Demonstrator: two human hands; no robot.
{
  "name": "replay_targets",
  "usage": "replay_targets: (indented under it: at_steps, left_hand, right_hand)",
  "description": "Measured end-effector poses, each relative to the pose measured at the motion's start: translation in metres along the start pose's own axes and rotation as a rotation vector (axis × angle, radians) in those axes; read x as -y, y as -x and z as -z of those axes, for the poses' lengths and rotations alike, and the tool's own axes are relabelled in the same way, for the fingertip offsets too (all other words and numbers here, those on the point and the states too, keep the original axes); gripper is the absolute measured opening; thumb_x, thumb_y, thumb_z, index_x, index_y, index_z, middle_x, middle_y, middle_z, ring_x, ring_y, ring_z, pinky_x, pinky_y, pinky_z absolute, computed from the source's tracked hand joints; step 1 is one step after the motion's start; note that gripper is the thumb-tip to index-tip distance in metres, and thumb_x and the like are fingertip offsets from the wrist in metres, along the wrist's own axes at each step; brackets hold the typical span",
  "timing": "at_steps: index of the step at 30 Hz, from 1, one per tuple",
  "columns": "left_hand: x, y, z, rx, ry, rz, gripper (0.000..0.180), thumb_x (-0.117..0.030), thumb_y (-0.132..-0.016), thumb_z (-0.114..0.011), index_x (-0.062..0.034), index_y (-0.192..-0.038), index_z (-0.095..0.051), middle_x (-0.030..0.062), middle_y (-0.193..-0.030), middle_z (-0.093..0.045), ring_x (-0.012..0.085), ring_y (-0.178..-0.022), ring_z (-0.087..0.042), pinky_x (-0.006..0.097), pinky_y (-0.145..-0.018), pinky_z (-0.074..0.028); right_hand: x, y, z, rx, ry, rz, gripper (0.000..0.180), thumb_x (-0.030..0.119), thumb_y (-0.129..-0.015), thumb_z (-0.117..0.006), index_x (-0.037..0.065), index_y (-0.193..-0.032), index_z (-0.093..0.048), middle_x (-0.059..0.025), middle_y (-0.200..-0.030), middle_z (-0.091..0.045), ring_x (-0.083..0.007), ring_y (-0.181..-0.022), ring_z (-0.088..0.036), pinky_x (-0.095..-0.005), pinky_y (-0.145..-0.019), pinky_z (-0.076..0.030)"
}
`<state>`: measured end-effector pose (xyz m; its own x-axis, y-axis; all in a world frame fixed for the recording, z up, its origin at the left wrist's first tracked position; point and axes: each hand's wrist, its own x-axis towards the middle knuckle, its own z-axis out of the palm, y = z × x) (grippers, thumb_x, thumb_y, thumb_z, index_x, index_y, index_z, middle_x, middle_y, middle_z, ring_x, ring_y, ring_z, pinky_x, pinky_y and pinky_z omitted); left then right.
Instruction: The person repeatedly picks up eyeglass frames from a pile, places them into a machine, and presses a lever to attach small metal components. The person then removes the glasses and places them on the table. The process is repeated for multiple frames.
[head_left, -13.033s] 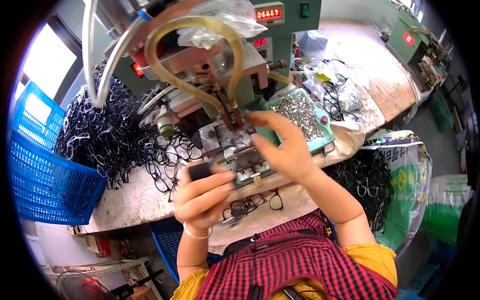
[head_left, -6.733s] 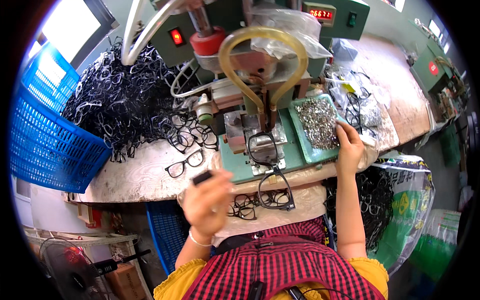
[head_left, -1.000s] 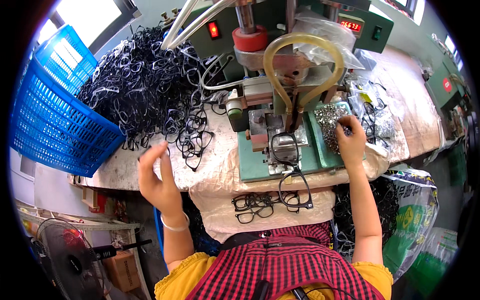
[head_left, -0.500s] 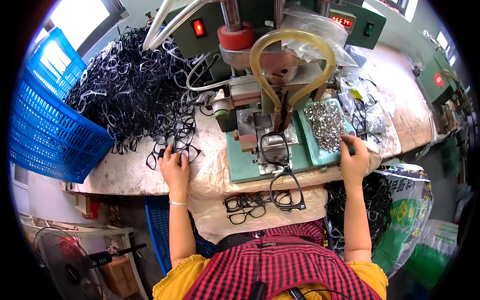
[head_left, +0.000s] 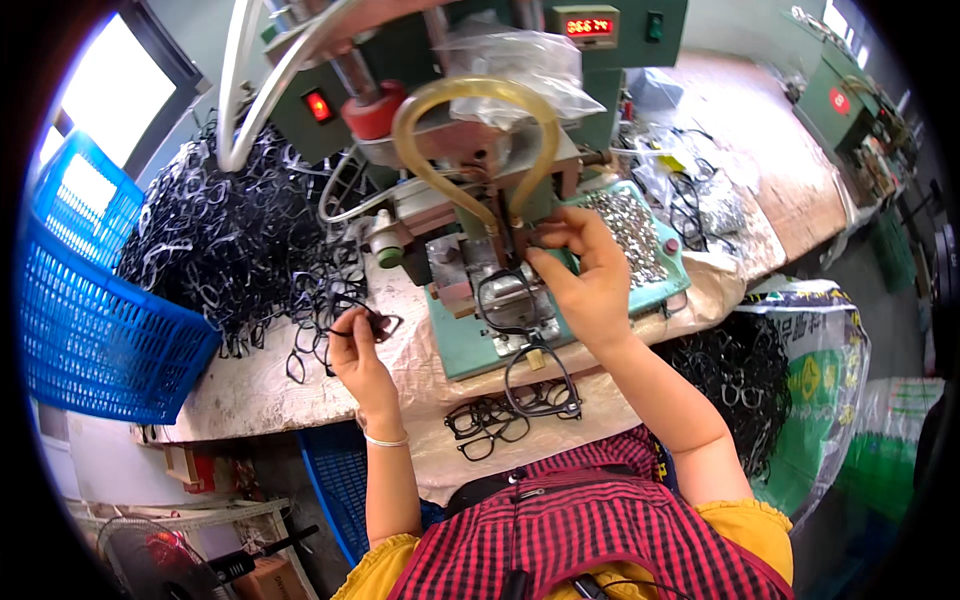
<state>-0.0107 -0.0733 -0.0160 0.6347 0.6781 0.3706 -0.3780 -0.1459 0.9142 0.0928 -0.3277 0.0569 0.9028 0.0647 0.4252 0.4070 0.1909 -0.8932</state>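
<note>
My left hand pinches a black eyeglass frame just above the table, beside the near end of a big heap of frames. Another black eyeglass frame sits in the bench press, one rim under the tool and the other hanging toward me. My right hand reaches in at the press tool, thumb and fingers closed together by the upper end of that frame. Whatever is between those fingertips is too small to make out. Right of the press, a green tray holds many tiny shiny metal parts.
The heap of dark frames fills the table's left side, next to blue plastic baskets. Several frames lie on brown covering near my lap. A yellowish hose loops before the press. A sack stands at the right.
My right hand has moved left from the tray's edge to the press tool. My left hand has lifted a frame off the heap's near edge. The view has shifted and tilted.
</note>
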Motion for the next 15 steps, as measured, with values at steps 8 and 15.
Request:
replay_targets:
  at_steps: [8, 15]
  left_hand:
    - [-0.131, -0.028, -0.092, 0.319, 0.129, -0.599, 0.018, -0.015, -0.106, -0.055, 0.0014, -0.112, -0.057, 0.0207, -0.114, -0.066, 0.0279, -0.102, -0.066, 0.038, -0.075, -0.059]
    - [-0.121, 0.002, -0.086, 0.496, -0.119, -0.645, 0.009, -0.003, -0.098, -0.055, 0.0, -0.096, -0.063, 0.0172, -0.102, -0.071, 0.0273, -0.092, -0.068, 0.041, -0.081, -0.057]
  right_hand:
    - [0.019, -0.001, -0.011, 0.096, -0.266, -0.212, 0.049, -0.001, -0.086, -0.07, -0.005, -0.131, -0.05, -0.0075, -0.102, -0.071, -0.0104, -0.098, -0.064, -0.025, -0.091, -0.048]
    - [0.043, 0.006, 0.014, 0.207, 0.114, -0.07, 0.039, 0.005, -0.087, -0.065, 0.002, -0.126, -0.061, -0.0155, -0.117, -0.07, -0.027, -0.114, -0.065, -0.0355, -0.101, -0.048]
